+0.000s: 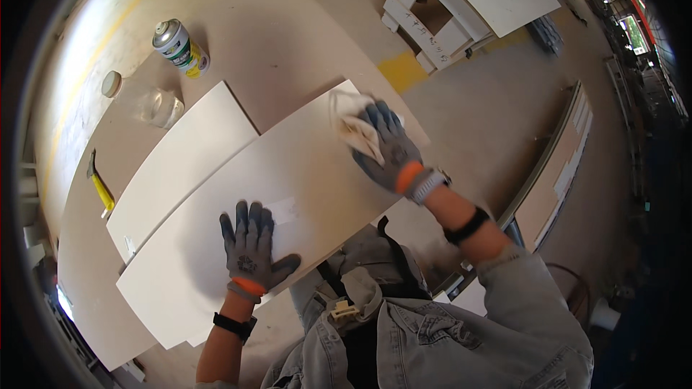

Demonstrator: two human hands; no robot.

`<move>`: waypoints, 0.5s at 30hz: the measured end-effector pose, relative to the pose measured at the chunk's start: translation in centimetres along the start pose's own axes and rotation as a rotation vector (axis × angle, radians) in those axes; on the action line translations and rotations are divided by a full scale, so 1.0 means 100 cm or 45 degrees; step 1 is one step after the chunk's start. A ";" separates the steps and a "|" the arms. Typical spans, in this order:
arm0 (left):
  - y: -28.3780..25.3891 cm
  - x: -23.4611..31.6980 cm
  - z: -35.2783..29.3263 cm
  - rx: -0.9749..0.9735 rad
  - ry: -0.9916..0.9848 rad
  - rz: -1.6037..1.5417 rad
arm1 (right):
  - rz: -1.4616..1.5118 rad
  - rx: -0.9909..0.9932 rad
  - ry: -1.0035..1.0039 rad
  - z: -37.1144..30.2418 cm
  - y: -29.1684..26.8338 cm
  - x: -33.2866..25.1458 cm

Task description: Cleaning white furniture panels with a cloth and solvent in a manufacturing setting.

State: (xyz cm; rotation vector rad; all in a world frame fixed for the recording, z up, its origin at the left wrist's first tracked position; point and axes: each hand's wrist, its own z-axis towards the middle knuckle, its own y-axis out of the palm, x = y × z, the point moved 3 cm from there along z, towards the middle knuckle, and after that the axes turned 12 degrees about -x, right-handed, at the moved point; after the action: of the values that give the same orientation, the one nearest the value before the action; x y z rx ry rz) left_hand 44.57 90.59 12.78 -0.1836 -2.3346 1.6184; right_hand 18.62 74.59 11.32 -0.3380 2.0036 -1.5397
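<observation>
A long white panel [209, 209] lies across the table in front of me. My left hand [252, 248], in a grey work glove with an orange cuff, rests flat on it with the fingers spread. Near the panel's far right end, my right hand [389, 145], gloved alike, grips a cream cloth [358, 135] against the surface. The cloth's outer edge is blurred. A strip of clear tape or film [283, 211] shows on the panel between my hands. Beyond it lies a second white panel [189, 151], its edge beside the first.
A metal spray can [180, 48] and a clear capped bottle [144, 101] stand on the brownish tabletop [267, 36]. At the left lies a yellow-handled tool [101, 186]. White stacked boards [468, 7] stand at the upper right, and more panels [555, 173] lean at the right.
</observation>
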 end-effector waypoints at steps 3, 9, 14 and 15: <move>-0.001 0.002 0.000 0.037 0.018 0.016 | -0.117 0.122 0.023 0.075 0.004 0.008; 0.005 0.002 -0.001 -0.039 -0.056 0.090 | -0.298 -0.095 0.145 0.068 0.002 -0.019; 0.004 0.000 -0.001 -0.059 -0.107 0.123 | -0.138 -0.043 0.253 -0.026 0.024 -0.031; 0.004 0.000 -0.002 -0.070 -0.115 0.095 | -0.091 -0.048 0.285 -0.037 0.023 -0.033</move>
State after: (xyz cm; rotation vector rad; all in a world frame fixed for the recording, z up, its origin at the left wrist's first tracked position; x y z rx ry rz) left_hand 44.65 90.95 12.47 -0.2164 -2.4698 1.6299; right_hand 19.45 79.95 10.76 -0.2642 2.2154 -1.6478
